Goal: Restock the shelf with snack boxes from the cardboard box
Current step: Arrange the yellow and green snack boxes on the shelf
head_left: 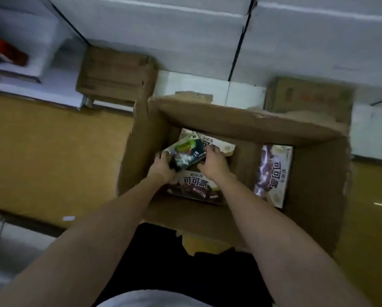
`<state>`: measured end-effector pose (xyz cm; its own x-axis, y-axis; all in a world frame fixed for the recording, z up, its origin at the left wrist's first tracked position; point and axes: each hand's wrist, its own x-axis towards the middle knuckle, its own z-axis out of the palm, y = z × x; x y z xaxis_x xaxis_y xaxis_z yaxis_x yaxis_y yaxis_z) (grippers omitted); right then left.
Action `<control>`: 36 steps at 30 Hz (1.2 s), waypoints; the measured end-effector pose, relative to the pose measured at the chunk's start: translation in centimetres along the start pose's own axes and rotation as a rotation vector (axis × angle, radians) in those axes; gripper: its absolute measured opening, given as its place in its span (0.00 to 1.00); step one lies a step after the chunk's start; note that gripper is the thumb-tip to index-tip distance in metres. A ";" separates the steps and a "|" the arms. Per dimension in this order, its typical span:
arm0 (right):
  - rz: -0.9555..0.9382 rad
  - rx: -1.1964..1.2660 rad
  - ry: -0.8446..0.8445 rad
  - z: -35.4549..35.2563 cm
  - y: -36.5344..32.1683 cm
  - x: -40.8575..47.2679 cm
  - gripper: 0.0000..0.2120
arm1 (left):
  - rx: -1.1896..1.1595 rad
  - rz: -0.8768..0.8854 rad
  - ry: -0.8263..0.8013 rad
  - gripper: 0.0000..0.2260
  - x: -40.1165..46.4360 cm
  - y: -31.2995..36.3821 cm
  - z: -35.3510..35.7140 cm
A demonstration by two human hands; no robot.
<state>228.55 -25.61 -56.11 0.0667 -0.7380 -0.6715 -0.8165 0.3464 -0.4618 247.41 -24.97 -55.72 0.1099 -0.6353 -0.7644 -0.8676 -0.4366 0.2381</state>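
in cardboard box: snack boxes, one upright at its right wall
behind it: shelf
under it: floor

**Both arms reach down, hands closed in from either side**

Both bare forearms stretch forward and down, nearly parallel and converging slightly. The left hand curls its fingers inward toward the right. The right hand faces it, fingers bent over and thumb tucked below, gripping between them.
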 end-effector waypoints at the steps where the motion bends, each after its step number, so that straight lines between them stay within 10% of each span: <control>1: 0.007 -0.015 -0.003 0.5 0.0 0.9 0.32 | 0.024 0.013 -0.010 0.34 1.1 -0.4 -0.2; 8: 0.163 0.270 -0.093 3.6 1.7 5.7 0.48 | -0.166 0.046 -0.018 0.41 6.0 -0.3 1.5; 18: 0.265 0.505 0.182 0.5 0.9 -1.0 0.26 | -0.092 -0.019 0.072 0.25 2.3 4.3 0.1; 30: 0.254 0.516 0.704 -16.3 10.2 -16.9 0.21 | -0.043 0.562 -0.099 0.17 -11.1 24.1 0.3; 36: 0.217 0.637 0.885 -23.2 19.8 -24.9 0.34 | -0.151 0.670 -0.075 0.17 -18.4 35.2 6.4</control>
<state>197.38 -13.82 -35.05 -0.6822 -0.6905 -0.2404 -0.3009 0.5647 -0.7685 211.70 -24.60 -37.12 -0.4652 -0.7556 -0.4612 -0.6586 -0.0527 0.7506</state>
